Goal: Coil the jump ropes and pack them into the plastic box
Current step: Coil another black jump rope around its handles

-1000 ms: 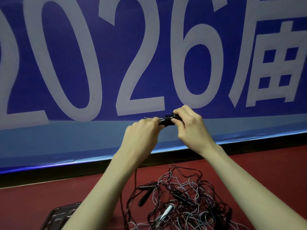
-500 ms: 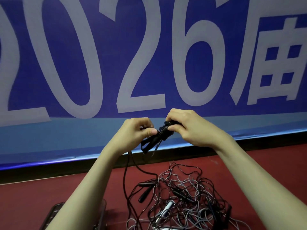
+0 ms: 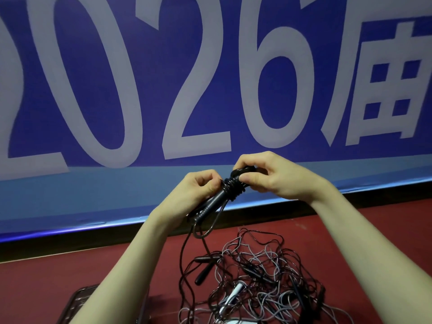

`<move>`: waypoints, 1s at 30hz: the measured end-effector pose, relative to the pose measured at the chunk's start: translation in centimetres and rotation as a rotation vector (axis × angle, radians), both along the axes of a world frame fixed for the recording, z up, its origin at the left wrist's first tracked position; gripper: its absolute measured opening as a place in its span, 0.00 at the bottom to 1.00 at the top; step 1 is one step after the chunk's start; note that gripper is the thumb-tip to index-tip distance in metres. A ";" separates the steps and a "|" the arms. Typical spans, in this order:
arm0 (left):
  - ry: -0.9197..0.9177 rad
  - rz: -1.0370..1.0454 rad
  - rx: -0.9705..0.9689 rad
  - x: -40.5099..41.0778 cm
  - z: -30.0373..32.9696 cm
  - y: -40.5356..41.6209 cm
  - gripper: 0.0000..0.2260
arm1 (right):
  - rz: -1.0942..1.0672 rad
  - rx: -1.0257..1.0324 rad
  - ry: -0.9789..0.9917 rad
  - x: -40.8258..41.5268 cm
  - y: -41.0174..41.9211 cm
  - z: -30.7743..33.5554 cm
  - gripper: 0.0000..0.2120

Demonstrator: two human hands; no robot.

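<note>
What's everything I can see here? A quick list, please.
Wound jump rope: one, black, held up between both hands, cord wrapped round its handles, a tail hanging down.
Tangled jump ropes: a pile, count unclear, black and grey cords, on the floor below the hands.
Plastic box: one, dark and see-through, bottom left, partly hidden by the left forearm.
Floor: red.
Banner: one, blue with pale "2026", behind.
Left hand: grips the handles.
Right hand: pinches the wound end.

Blue banner (image 3: 140, 66) with white "2026" behind; red floor (image 3: 374, 230) below.
</note>
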State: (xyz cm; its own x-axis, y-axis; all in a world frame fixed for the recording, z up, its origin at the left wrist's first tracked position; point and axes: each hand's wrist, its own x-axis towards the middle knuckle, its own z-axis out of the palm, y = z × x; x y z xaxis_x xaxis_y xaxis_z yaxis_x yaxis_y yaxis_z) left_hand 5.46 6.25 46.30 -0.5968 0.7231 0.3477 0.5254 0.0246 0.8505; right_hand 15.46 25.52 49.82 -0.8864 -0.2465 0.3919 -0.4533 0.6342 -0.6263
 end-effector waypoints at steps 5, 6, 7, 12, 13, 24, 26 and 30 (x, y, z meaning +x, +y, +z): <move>-0.539 -0.055 0.191 -0.5 -1.6 1.4 0.13 | 0.069 -0.177 -0.023 0.1 0.2 0.0 0.05; -0.643 -0.078 0.272 -0.4 -2.0 1.9 0.11 | 0.061 -0.208 -0.009 0.0 0.2 0.0 0.06; -0.682 -0.086 0.337 -0.2 -2.3 2.4 0.08 | 0.043 -0.234 0.007 -0.2 0.2 -0.1 0.06; -0.600 0.051 0.448 1.4 -3.2 4.7 0.10 | -0.077 -0.392 0.064 -1.5 0.2 -0.8 0.06; -0.575 0.119 0.462 1.5 -3.2 5.1 0.11 | -0.096 -0.457 0.068 -1.7 0.3 -0.9 0.07; 0.248 0.472 0.051 3.1 -4.6 5.9 0.08 | -0.396 -0.936 0.098 -3.6 0.7 -1.8 0.10; 0.316 0.497 -0.002 3.0 -4.2 5.7 0.09 | -0.426 -0.916 0.114 -3.8 0.7 -2.1 0.11; 0.421 0.514 -0.056 3.0 -2.7 4.9 0.12 | -0.477 -0.783 0.198 -3.8 0.8 -2.1 0.10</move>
State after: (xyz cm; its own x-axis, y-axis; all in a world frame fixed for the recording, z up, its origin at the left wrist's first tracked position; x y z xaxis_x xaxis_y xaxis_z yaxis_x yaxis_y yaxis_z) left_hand 8.50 11.19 43.58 -0.6921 0.4062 0.5967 0.7218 0.3992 0.5654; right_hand 11.68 26.36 47.73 -0.7254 0.5235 0.4470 -0.3980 0.2108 -0.8928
